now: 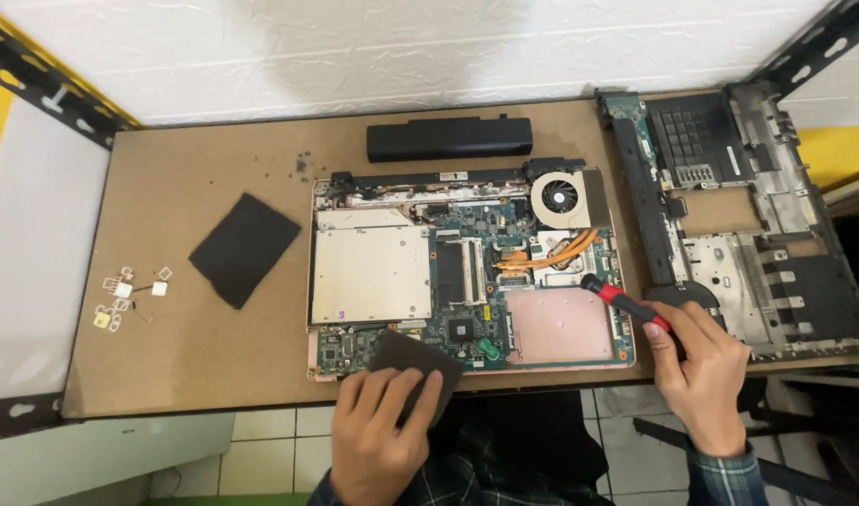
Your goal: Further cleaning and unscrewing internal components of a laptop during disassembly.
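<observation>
An opened laptop base [373,272] lies in the middle of the brown table, its green board, silver drive cover, copper heat pipes and round fan [560,199] exposed. My left hand [380,436] presses a dark flat pad [412,358] onto the board's near left corner. My right hand [699,370] grips a red and black screwdriver [621,300], its tip resting at the board's right edge near the pink plate [556,326].
A black battery bar [450,139] lies behind the laptop. A second dark pad [244,248] sits to the left, with small white and yellow parts [129,295] beyond it. The removed laptop cover [739,215] occupies the right end. Metal shelf struts frame the table.
</observation>
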